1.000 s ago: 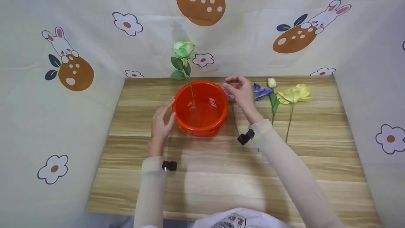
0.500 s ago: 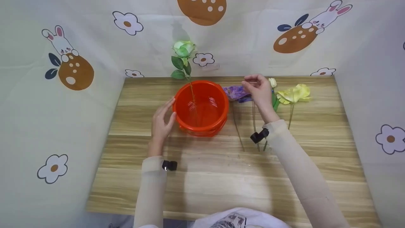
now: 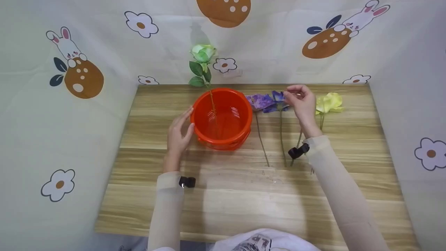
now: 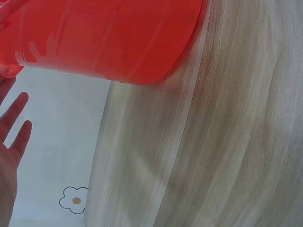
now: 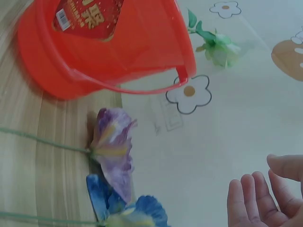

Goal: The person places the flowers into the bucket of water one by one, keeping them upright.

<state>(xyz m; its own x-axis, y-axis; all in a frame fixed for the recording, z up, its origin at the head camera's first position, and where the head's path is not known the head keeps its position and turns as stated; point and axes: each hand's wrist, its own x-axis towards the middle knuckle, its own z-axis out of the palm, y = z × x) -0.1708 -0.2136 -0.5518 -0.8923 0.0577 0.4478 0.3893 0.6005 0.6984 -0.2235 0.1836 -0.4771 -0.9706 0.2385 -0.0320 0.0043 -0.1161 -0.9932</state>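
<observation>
A red plastic bucket [image 3: 223, 142] stands toward the back of the table, holding a pale green artificial rose [image 3: 203, 54] that leans on its far rim. My left hand [image 3: 178, 137] is at the bucket's left side, fingers extended and fingertips at the rim. To the right lie a purple artificial flower [image 3: 259, 101], a blue one [image 3: 277, 103] and a yellow one [image 3: 330, 102], stems toward me. Over this row hovers my right hand [image 3: 302, 108], fingers loosely bent with nothing held, as the right wrist view confirms. It hides the white tulip's head.
Everything rests on a wood-grain table [image 3: 146, 202]. Patterned cloth walls [image 3: 268, 45] with rabbits and flowers rise at its back and sides. The bucket's handle [image 5: 137, 90] hangs down on its right side.
My right hand has moved rightward from beside the bucket's rim, past the purple and blue flowers, to above the white tulip. The left hand, bucket and rose stay in place.
</observation>
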